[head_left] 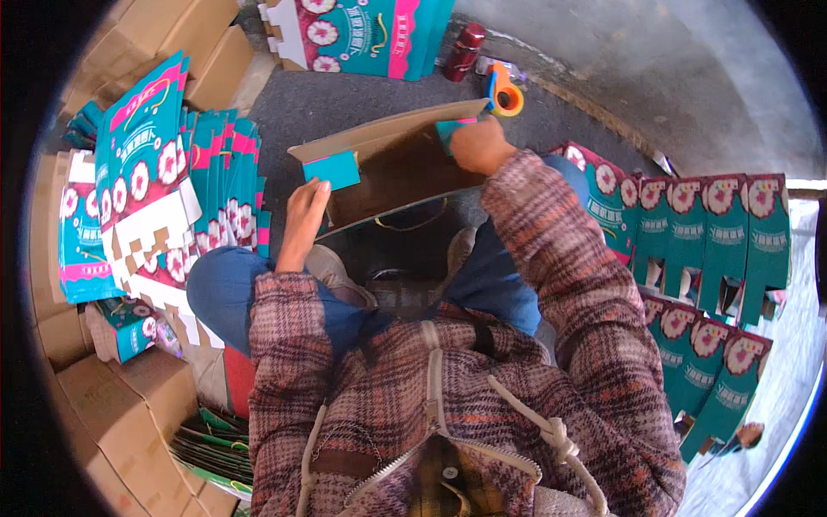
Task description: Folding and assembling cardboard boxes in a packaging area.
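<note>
In front of me a teal gift box (379, 185) stands part-folded with its top toward me, brown cardboard showing inside. Short teal and pink flaps stick inward at its two ends, and a thin cord handle (413, 226) hangs on its near side. My left hand (304, 217) grips the left end, thumb by the left flap (334, 170). At the right end, my right hand (482, 145) is closed over the edge by the other flap (448, 131). Its fingertips are partly hidden.
Flat unfolded boxes (142, 146) are piled to my left, near brown cartons (129, 414). Several folded boxes (724, 233) stand in rows at my right. Beyond lie a tape dispenser (504, 90), a dark red bottle (465, 52) and more flat boxes (362, 39).
</note>
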Demonstrator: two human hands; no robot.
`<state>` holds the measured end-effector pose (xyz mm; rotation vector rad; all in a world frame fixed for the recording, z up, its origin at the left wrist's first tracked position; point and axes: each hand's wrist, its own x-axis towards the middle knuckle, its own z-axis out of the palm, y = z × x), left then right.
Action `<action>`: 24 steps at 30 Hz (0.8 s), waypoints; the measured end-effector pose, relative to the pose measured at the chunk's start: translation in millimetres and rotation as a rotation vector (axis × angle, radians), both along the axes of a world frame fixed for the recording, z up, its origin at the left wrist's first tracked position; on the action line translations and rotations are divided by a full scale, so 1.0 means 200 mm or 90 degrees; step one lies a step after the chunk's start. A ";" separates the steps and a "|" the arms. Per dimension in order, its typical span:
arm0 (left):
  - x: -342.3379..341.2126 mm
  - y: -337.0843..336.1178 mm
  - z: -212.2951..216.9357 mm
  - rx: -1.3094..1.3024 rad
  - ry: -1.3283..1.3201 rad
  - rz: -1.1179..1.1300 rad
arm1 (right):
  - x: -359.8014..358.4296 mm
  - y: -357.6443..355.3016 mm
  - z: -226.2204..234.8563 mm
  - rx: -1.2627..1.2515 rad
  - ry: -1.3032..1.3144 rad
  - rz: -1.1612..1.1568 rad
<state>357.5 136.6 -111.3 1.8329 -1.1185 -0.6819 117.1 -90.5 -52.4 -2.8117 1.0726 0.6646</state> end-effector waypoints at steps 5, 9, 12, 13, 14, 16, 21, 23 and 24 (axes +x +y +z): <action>0.01 0.00 -0.06 0.064 0.069 0.021 | -0.04 -0.05 -0.19 0.027 -0.026 -0.022; 0.03 -0.01 -0.06 0.038 0.088 -0.014 | -0.18 -0.24 -0.28 0.209 -0.483 -0.383; 0.02 0.01 -0.06 0.039 0.104 0.013 | -0.22 -0.25 -0.13 0.528 -0.561 -0.596; 0.00 0.01 -0.04 0.036 0.120 0.035 | -0.21 -0.23 -0.09 0.542 -0.586 -0.618; 0.00 0.02 -0.02 0.037 0.119 0.039 | -0.20 -0.21 -0.06 0.555 -0.610 -0.640; -0.01 0.02 0.00 0.050 0.095 0.030 | -0.24 -0.22 -0.08 0.534 -0.624 -0.614; 0.03 0.05 0.00 -0.014 0.167 0.090 | -0.32 -0.25 -0.12 0.484 -0.592 -0.455; 0.02 0.05 0.01 -0.032 0.156 0.138 | -0.37 -0.27 -0.20 0.350 -0.497 -0.241; 0.01 0.06 0.01 -0.031 0.148 0.159 | -0.36 -0.26 -0.22 0.214 -0.392 -0.034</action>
